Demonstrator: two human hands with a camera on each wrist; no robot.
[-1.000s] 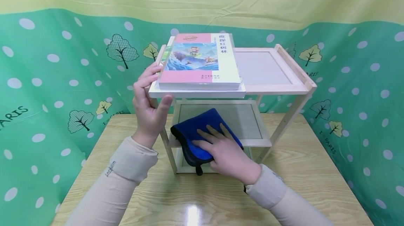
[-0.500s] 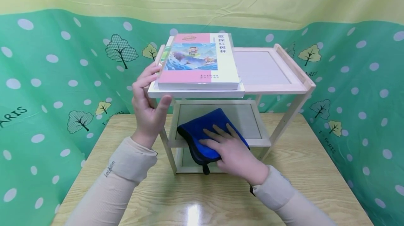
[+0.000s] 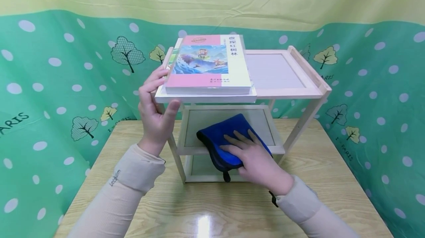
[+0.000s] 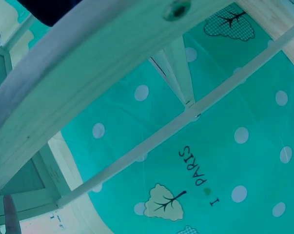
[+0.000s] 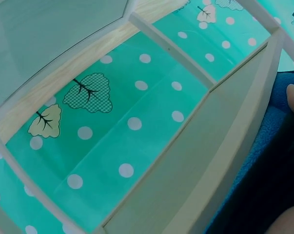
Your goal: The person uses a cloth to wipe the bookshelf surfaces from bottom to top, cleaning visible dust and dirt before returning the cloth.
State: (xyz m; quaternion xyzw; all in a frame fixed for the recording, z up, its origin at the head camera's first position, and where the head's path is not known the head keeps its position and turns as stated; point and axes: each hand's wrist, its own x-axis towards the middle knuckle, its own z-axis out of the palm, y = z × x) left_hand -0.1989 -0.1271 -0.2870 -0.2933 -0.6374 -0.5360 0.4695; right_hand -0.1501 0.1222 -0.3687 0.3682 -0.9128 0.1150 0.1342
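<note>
In the head view, a folded blue cloth [image 3: 217, 133] with black edging and a black tab lies on the middle shelf [image 3: 196, 123] of a pale wooden rack, overhanging its front edge. My right hand [image 3: 255, 160] spreads its fingers over the cloth, the thumb tucked under the near edge and mostly hidden. In the right wrist view, the fuzzy blue cloth [image 5: 251, 156] shows at the shelf's edge. My left hand [image 3: 156, 112] grips the rack's top left corner, fingers along the side beside two stacked books, thumb in front. The upper book [image 3: 202, 79] has a pink and cream cover.
The rack's top board [image 3: 275, 72] continues right of the books, and a lower shelf [image 3: 202, 168] sits near the table [image 3: 149, 201]. A green and yellow curtain [image 3: 66, 64] with dots and trees hangs behind and on both sides.
My right hand and the blue cloth have slid to the right along the middle shelf. The left hand and the books stay put.
</note>
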